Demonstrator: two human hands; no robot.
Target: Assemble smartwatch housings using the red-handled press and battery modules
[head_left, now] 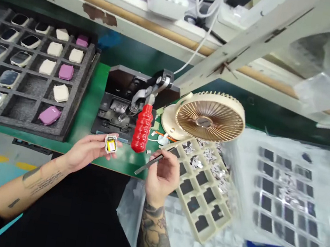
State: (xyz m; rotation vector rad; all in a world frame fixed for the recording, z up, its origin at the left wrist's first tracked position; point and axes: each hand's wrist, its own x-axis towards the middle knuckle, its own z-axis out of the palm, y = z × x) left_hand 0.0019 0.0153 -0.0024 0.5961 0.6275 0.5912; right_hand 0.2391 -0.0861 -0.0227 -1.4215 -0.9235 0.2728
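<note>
Between the fingers of my left hand [90,151] is a small white watch case [111,144], its inside facing up with a yellow and white part showing. My right hand [163,173] grips a pair of tweezers [150,163], whose tip points down and left over the table's front edge. Just behind both hands stands a black press fixture [117,109] with a toggle clamp and a red handle [142,130]. Near my right hand lies a beige compartment tray [201,187] with dark square pieces and small silvery parts.
A dark foam tray [77,97] at left holds watch cases in white and purple, some with dark screens. A cream fan [211,116] stands behind the beige tray. Plastic-covered trays [287,197] lie at right. A shelf [127,25] with cables runs across the back.
</note>
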